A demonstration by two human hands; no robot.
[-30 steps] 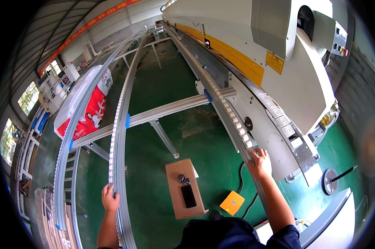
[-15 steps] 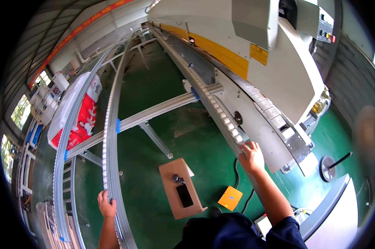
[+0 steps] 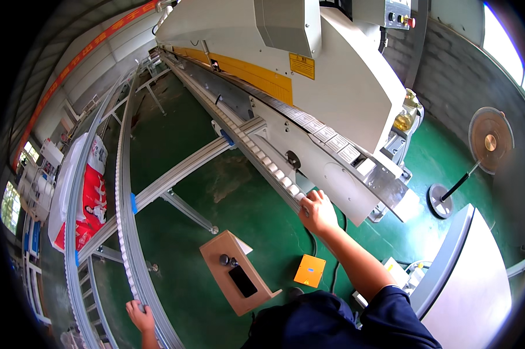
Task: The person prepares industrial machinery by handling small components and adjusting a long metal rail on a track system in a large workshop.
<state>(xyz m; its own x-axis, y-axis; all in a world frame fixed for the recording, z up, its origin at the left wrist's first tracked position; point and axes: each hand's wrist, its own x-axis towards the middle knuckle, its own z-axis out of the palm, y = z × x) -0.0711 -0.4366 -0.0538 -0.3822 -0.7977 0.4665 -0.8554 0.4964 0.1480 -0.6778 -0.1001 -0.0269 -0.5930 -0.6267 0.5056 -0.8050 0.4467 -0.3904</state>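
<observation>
Conveyor rails (image 3: pixel 139 267) are silver, their rollers (image 3: pixel 263 157) white, the floor (image 3: pixel 172 247) green, the machine housing (image 3: pixel 355 87) off-white with a yellow strip (image 3: pixel 268 85).

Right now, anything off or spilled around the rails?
Between the roller rails: a brownish patch on the green floor near the crossbeam, spill or stain unclear. A black phone-like device on the brown box there also looks misplaced.
</observation>
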